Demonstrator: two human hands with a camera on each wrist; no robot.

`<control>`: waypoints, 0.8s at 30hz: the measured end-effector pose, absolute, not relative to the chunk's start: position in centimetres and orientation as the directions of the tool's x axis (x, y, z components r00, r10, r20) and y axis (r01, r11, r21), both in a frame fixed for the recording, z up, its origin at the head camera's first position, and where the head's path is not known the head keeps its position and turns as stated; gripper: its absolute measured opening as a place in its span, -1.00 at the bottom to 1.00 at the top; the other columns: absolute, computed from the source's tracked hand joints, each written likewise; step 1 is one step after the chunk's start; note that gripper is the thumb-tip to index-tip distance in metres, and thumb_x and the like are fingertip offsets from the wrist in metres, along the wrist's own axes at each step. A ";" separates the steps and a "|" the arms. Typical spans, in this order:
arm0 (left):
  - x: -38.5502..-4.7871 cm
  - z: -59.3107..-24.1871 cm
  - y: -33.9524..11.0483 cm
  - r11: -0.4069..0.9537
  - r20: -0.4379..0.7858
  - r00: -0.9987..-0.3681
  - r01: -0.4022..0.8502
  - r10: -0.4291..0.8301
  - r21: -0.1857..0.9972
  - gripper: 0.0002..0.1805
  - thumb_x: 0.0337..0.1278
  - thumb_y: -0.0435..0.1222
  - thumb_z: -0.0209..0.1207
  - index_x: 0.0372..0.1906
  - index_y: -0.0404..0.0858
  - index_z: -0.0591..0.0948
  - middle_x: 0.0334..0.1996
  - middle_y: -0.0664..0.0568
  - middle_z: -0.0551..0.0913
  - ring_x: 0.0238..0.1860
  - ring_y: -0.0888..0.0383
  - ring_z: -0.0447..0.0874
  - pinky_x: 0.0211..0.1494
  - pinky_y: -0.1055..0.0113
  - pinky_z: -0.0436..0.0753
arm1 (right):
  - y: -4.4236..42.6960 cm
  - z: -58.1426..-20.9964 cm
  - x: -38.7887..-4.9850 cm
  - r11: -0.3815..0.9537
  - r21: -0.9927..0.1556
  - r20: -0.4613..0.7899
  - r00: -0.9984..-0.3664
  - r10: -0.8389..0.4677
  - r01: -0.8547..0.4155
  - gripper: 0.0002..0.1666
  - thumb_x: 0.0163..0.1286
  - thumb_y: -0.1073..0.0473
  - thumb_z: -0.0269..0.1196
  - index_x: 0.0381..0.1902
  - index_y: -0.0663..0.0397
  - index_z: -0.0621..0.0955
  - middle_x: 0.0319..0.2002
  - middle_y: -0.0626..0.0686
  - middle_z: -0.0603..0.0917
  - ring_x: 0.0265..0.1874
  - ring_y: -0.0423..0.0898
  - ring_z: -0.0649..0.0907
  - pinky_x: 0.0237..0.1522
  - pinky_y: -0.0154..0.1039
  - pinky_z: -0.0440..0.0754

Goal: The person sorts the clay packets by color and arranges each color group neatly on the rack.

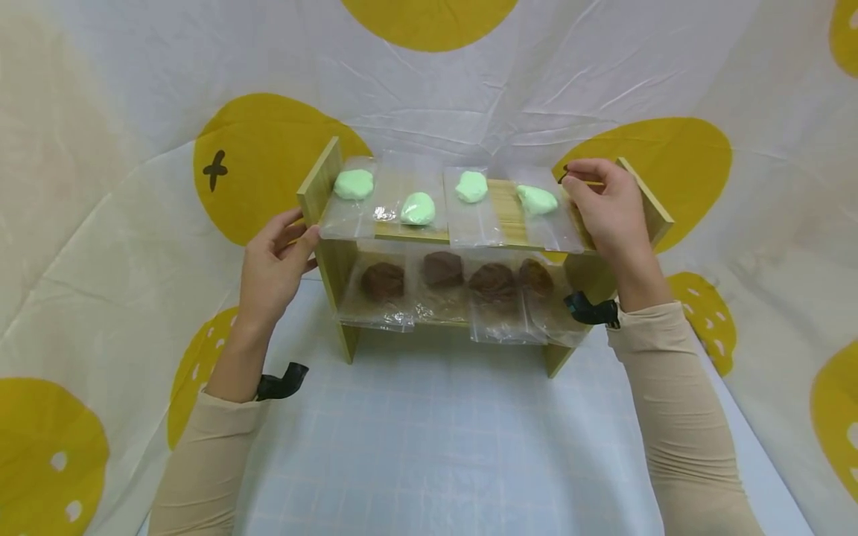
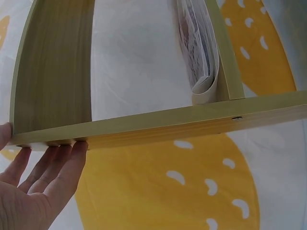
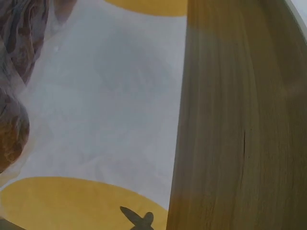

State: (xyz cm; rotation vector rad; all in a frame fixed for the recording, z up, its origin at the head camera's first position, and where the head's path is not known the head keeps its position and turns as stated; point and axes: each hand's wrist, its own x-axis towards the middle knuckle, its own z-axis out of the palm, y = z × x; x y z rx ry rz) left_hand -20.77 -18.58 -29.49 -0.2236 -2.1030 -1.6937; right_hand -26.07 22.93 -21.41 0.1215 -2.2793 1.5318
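A two-tier wooden shelf (image 1: 328,182) stands in the middle of the head view. On its upper board lie several clear plastic bags (image 1: 472,223), each holding a pale green lump (image 1: 471,187). The lower tier carries several bags with dark brown round lumps (image 1: 494,283). My left hand (image 1: 271,260) touches the left side panel (image 2: 158,120). Its fingers extend against the panel's outer face, the thumb near the front edge. My right hand (image 1: 610,212), fingers bent, is at the upper board's right end by the rightmost bag. Whether it pinches the bag is unclear. The right wrist view shows no fingers.
Beneath the shelf is a pale blue gridded table surface (image 1: 415,447). A white cloth with yellow shapes (image 1: 134,112) hangs behind and at both sides. The right side panel (image 1: 646,197) rises just beyond my right hand. Each wrist wears a black camera mount (image 1: 281,381).
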 end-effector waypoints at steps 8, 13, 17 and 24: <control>-20.8 -29.4 -18.3 0.250 0.410 -0.901 0.367 -0.145 0.896 -0.51 0.34 -0.07 0.24 0.33 0.02 0.55 0.17 -0.06 0.61 0.09 -0.01 0.67 -0.03 0.15 0.70 | 23.1 -21.2 -25.8 0.327 -0.899 0.358 -0.919 0.167 -0.291 -0.60 0.43 0.15 0.29 0.16 0.19 0.63 0.02 0.04 0.62 -0.11 -0.14 0.58 -0.08 -0.37 0.62; -20.8 -29.5 -18.1 0.243 0.411 -0.902 0.372 -0.132 0.896 -0.51 0.33 -0.07 0.25 0.32 0.01 0.56 0.15 -0.06 0.62 0.08 -0.01 0.68 -0.03 0.16 0.70 | 23.3 -21.3 -25.0 0.156 -0.909 0.412 -0.891 0.192 -0.387 -0.74 0.40 0.28 0.30 0.03 0.18 0.67 -0.14 0.05 0.65 -0.19 -0.03 0.65 -0.14 -0.37 0.67; -20.8 -29.4 -18.1 0.249 0.421 -0.896 0.380 -0.139 0.891 -0.51 0.33 -0.07 0.25 0.32 -0.01 0.56 0.14 -0.07 0.62 0.07 0.01 0.69 -0.04 0.21 0.70 | 23.4 -21.2 -24.3 0.014 -0.882 0.466 -0.868 0.172 -0.471 -0.76 0.37 0.37 0.30 -0.02 0.25 0.67 -0.20 0.15 0.67 -0.23 0.05 0.68 -0.17 -0.35 0.70; -20.7 -29.2 -18.1 0.252 0.460 -0.876 0.416 -0.149 0.874 -0.52 0.32 -0.11 0.26 0.30 -0.07 0.58 0.12 -0.09 0.64 0.05 0.04 0.69 -0.08 0.30 0.71 | 23.5 -21.6 -21.9 0.038 -0.835 0.548 -0.824 0.145 -0.549 -0.73 0.38 0.37 0.29 0.03 0.28 0.66 -0.19 0.24 0.67 -0.24 0.08 0.69 -0.18 -0.34 0.71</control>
